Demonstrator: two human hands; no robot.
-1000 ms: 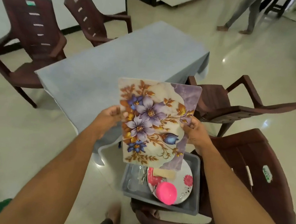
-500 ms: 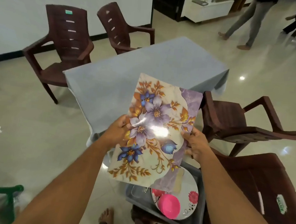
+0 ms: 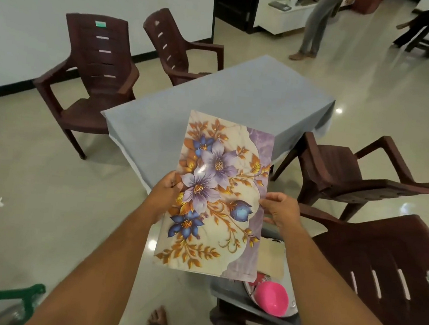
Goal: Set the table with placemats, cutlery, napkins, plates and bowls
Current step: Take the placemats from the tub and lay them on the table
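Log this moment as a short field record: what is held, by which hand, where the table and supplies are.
held item: floral placemat, in the air, not yet on the table
left hand: grips the placemat's left edge
right hand: pinches its right edge
table: grey cloth, ahead of the hands
supplies: grey tray on a chair, with a pink bowl
chairs: brown, around the table

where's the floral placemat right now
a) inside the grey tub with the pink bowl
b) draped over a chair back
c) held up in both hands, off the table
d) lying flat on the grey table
c: the left hand and right hand each grip a long edge of the floral placemat, which is held in the air in front of the grey table, not lying on it.
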